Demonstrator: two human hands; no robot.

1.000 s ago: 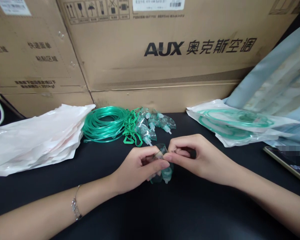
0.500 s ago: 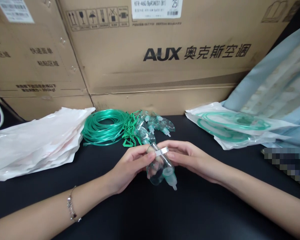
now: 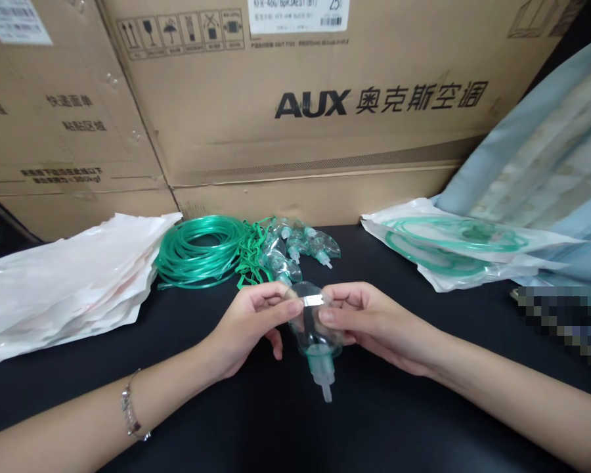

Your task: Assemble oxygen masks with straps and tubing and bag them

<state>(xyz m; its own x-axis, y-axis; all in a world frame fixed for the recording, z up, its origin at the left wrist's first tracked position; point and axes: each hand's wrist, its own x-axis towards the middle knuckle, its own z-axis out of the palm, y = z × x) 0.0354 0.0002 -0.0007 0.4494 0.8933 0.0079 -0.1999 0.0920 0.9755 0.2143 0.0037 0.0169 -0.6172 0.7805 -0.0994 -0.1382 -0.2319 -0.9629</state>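
Note:
Both my hands hold a clear plastic oxygen mask (image 3: 315, 332) just above the black table, its green-and-white connector (image 3: 322, 371) pointing down towards me. A thin metal nose strip (image 3: 311, 300) lies across the mask's top edge. My left hand (image 3: 249, 325) pinches the strip's left end, thumb on top. On the other side, my right hand (image 3: 369, 318) grips the mask with its thumb by the strip's right end. A bracelet is on my left wrist.
Behind the hands lie a coil of green tubing (image 3: 199, 249), green elastic straps (image 3: 249, 256) and several more clear masks (image 3: 300, 246). White bags are stacked at left (image 3: 64, 282); a packed set in a bag (image 3: 453, 253) lies right. Cardboard boxes (image 3: 300, 118) wall the back.
The mask has been turned so its connector now points down towards me instead of lying sideways. The metal strip sits higher and flatter between both thumbs.

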